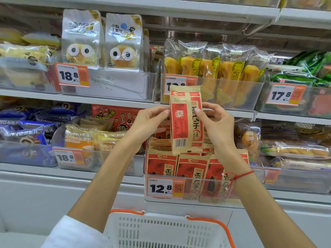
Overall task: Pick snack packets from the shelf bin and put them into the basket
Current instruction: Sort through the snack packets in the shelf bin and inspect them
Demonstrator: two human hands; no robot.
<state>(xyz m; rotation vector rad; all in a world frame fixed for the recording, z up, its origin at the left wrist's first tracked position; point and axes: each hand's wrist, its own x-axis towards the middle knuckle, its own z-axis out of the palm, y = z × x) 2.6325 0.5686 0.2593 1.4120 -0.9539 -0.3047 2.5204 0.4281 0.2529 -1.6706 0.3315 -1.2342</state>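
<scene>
Packet lifted clear of shelf bin

Both hands, left [150, 120] and right [216, 122], pinch one packet [186, 120] upright by its edges, fingers grasping it above the bin [202, 190], seemingly to inspect it before lowering it into the basket [161, 230] below.

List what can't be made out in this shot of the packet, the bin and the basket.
Head view only:
- Basket: bottom edge of the frame cuts it off; contents cannot be told.
- Price tag behind the held packet: the packet covers part of its number.
- Packet's small print: too small to read.
- Bin: right hand and its forearm cover its right packets.
</scene>
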